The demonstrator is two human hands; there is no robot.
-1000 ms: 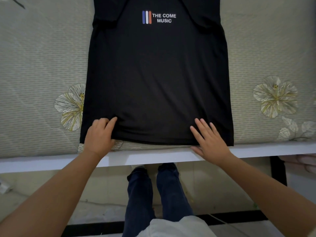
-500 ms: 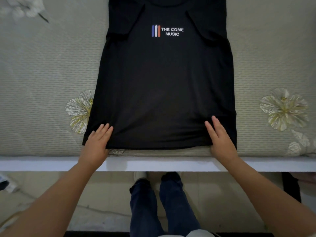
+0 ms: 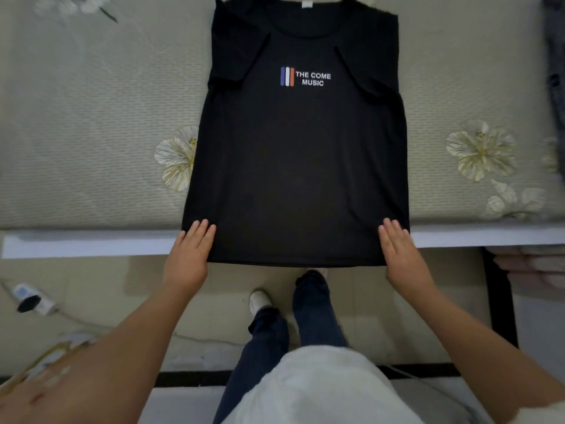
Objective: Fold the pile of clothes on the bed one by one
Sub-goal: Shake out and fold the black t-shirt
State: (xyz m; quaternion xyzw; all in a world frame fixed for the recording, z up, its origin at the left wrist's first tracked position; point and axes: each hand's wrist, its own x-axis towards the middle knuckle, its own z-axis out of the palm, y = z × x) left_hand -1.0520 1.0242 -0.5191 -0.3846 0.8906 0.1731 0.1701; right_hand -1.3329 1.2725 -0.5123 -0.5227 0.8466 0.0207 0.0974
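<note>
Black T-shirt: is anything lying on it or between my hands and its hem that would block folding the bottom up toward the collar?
Nothing visible does. The left hand and right hand rest flat at the hem corners of the black T-shirt, which overhangs the bed. Only its own sleeves are tucked over its front.

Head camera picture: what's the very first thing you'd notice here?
The big black T-shirt printed with "THE COME MUSIC" lies flat in the middle of the grey-green flowered bed cover, sleeves folded in and its hem hanging over the white bed edge. The left hand and right hand rest flat-fingered on its two bottom corners. Pale printed flowers peek out on either side.
</note>
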